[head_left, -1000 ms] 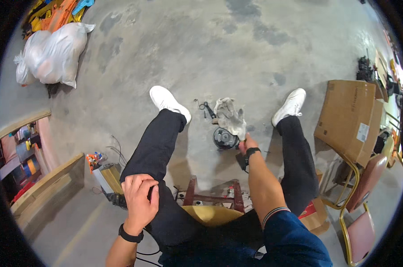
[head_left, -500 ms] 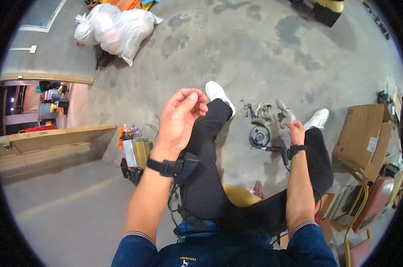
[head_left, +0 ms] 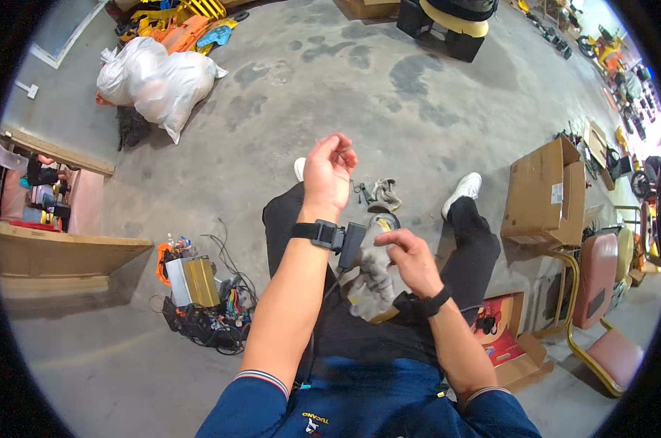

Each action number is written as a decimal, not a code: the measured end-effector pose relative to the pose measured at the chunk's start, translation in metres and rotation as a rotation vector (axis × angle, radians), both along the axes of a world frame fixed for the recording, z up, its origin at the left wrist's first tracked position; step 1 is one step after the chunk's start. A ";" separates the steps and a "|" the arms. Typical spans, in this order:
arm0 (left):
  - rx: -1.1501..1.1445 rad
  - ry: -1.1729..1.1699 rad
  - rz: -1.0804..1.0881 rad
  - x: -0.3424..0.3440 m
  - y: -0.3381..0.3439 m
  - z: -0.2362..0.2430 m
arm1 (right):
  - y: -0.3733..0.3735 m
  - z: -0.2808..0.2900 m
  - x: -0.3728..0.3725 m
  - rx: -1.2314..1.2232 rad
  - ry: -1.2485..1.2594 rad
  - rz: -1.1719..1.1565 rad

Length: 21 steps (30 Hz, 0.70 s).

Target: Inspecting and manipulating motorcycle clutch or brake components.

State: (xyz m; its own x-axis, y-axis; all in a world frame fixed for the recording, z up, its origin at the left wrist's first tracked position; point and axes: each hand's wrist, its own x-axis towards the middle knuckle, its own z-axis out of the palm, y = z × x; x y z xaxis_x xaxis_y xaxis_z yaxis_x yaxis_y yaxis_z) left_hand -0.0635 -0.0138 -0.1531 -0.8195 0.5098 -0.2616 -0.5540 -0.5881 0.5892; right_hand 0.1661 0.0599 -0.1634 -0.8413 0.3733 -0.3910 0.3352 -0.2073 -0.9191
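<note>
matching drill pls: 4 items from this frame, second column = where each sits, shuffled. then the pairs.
Things:
1. left hand
2. right hand
3. cardboard box
4. white plastic bags

Places:
A. on the floor, upper left
B. raised in front, fingers curled
C. over the lap, at a grey glove
D. on the floor, right of the right shoe

Pairs: 1-B, 2-C, 3-D, 4-A

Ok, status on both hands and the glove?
Left hand raised, loosely curled, holding nothing visible. Right hand gripping grey glove over lap. Nothing between them.
</note>
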 end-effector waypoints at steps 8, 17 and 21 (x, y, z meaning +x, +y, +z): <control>-0.718 0.369 -0.316 0.038 -0.038 -0.097 | 0.008 -0.045 0.015 0.178 -0.043 -0.190; -0.633 0.158 -0.251 0.018 -0.025 -0.109 | -0.008 -0.053 0.022 0.196 -0.145 -0.013; -0.447 0.150 -0.145 -0.016 0.006 -0.056 | -0.031 -0.029 0.013 0.105 -0.082 0.078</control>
State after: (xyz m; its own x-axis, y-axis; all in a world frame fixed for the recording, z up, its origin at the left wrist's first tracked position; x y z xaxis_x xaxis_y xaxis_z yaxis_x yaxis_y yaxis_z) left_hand -0.0798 -0.0082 -0.2091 -0.7937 0.4863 -0.3656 -0.5014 -0.1827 0.8457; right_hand 0.1792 0.0291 -0.1920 -0.8360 0.3505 -0.4221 0.4215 -0.0823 -0.9031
